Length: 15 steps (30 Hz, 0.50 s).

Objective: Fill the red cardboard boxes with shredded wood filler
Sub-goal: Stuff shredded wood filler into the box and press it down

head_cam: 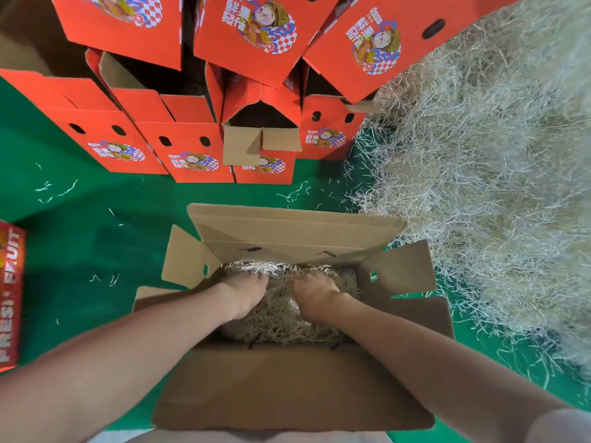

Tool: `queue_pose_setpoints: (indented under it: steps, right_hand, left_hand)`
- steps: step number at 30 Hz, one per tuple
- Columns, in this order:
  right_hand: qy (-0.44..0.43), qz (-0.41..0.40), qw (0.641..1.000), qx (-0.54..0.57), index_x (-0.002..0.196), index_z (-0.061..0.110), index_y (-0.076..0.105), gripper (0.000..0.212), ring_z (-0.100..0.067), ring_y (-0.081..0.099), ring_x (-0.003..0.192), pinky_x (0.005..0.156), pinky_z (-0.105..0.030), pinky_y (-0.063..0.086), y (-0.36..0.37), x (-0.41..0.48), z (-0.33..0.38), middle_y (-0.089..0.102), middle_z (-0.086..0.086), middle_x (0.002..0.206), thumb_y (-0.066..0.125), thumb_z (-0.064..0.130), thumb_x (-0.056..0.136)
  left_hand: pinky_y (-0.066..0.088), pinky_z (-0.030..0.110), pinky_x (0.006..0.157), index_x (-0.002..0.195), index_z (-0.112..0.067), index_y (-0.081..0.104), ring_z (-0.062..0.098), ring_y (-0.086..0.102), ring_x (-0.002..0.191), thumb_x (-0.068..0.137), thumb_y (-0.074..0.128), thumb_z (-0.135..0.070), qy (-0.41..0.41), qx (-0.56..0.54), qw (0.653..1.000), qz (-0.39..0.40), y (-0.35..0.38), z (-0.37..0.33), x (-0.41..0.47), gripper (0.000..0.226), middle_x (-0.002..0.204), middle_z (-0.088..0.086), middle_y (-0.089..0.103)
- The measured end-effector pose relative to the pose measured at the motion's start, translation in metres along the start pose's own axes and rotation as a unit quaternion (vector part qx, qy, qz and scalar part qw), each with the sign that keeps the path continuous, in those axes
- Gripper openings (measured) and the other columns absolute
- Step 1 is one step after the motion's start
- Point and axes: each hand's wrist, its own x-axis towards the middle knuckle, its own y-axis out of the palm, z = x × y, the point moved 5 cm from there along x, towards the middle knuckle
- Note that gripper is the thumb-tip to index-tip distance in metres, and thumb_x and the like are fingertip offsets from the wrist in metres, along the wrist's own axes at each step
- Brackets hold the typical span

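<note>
Both hands are down inside the open box (287, 238), pressing on the shredded wood filler (281, 318) that lies in it. The left hand (246, 292) lies flat with fingers spread forward, its grip apart and clamped on nothing. The right hand (315, 298) is curled knuckles-up into the strands; whether its grip has closed on a tuft I cannot tell, as the fingers are buried.

To do this step well, I judge the filler should be pushed evenly toward all four corners, the near side too, where it looks thinner, so the bed sits level below the flap folds and does not spring back.

Both forearms reach in from the near edge, angled inward so the hands sit side by side, a little apart, wrists bent down.

Outward, the box stands on the green floor (96, 244) with its four flaps splayed. The big loose pile of filler (479, 171) lies just beside it on the right. More red boxes (192, 148) stand stacked beyond, well apart, some with open tops.
</note>
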Motion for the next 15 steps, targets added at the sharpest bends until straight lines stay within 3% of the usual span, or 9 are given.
queue_pose_setpoints:
  steps: [2,4,6,7,9,11,13,15]
  right_hand:
    - [-0.017,0.080,0.995,-0.057,0.140,0.010,0.032,0.053,-0.039,0.023,0.134,0.103,-0.056,0.027,0.019,-0.006,-0.009,0.025,-0.019,0.146,0.049,0.013,0.090]
    - [-0.036,0.096,0.989,-0.109,0.141,0.016,0.034,0.048,-0.039,0.014,0.136,0.105,-0.062,0.017,0.022,-0.010,-0.021,0.022,-0.018,0.147,0.042,0.014,0.093]
    - [-0.058,0.099,0.985,-0.130,0.134,0.014,0.044,0.044,-0.038,0.027,0.131,0.102,-0.056,0.028,0.016,-0.014,-0.022,0.033,-0.017,0.140,0.045,0.009,0.090]
    - [-0.066,0.086,0.986,-0.128,0.130,0.011,0.048,0.042,-0.036,0.038,0.125,0.096,-0.050,0.037,0.010,-0.015,-0.018,0.041,-0.016,0.135,0.048,0.006,0.088]
    - [-0.064,0.031,0.993,-0.097,0.120,0.005,0.054,0.035,-0.031,0.053,0.110,0.074,-0.039,0.045,-0.001,-0.015,-0.010,0.052,-0.015,0.122,0.051,0.002,0.085]
    - [-0.059,0.009,0.997,-0.054,0.113,-0.001,0.056,0.029,-0.030,0.059,0.098,0.063,-0.034,0.043,-0.005,-0.016,-0.005,0.058,-0.015,0.108,0.050,-0.002,0.085]
    - [-0.098,0.071,0.990,-0.070,0.110,-0.001,0.058,0.026,-0.030,0.060,0.091,0.061,-0.032,0.042,0.009,-0.016,-0.002,0.061,-0.013,0.100,0.049,-0.001,0.085]
    - [-0.134,0.174,0.968,-0.124,0.115,0.003,0.058,0.028,-0.031,0.059,0.096,0.065,-0.032,0.043,0.030,-0.022,-0.005,0.061,-0.013,0.112,0.047,0.008,0.090]
  left_hand:
    - [0.004,0.061,0.109,0.149,-0.012,0.009,0.032,0.015,0.141,0.087,0.049,0.000,-0.015,0.061,0.992,0.109,0.019,0.003,-0.003,0.075,0.155,0.014,0.010]
    - [-0.011,0.064,0.106,0.149,-0.019,0.011,0.031,-0.002,0.143,0.088,0.051,-0.008,0.004,0.134,0.979,0.154,0.025,0.005,-0.005,0.074,0.156,0.012,-0.010]
    - [-0.008,0.064,0.108,0.149,-0.023,0.010,0.033,-0.002,0.143,0.086,0.054,-0.009,0.018,0.149,0.977,0.152,0.022,0.004,-0.005,0.078,0.155,0.014,-0.010]
    - [0.000,0.062,0.110,0.149,-0.022,0.013,0.034,0.007,0.142,0.086,0.055,-0.009,0.019,0.154,0.978,0.140,0.016,0.002,-0.006,0.077,0.155,0.016,-0.002]
    - [0.030,0.052,0.106,0.139,-0.014,0.037,0.034,0.039,0.128,0.088,0.055,-0.009,0.047,0.158,0.984,0.067,-0.001,-0.005,-0.008,0.054,0.143,0.017,0.036]
    - [0.042,0.041,0.095,0.122,-0.008,0.053,0.027,0.054,0.108,0.087,0.053,-0.005,0.079,0.130,0.987,-0.050,-0.017,-0.018,-0.009,0.035,0.119,0.011,0.058]
    - [0.034,0.045,0.104,0.130,-0.004,0.045,0.029,0.048,0.118,0.086,0.051,-0.002,0.090,0.073,0.990,-0.084,-0.020,-0.026,-0.008,0.045,0.127,0.013,0.052]
    - [0.012,0.058,0.112,0.140,-0.007,0.034,0.034,0.015,0.140,0.082,0.051,0.004,0.065,0.042,0.997,0.007,-0.005,-0.025,-0.004,0.062,0.153,0.013,0.018]
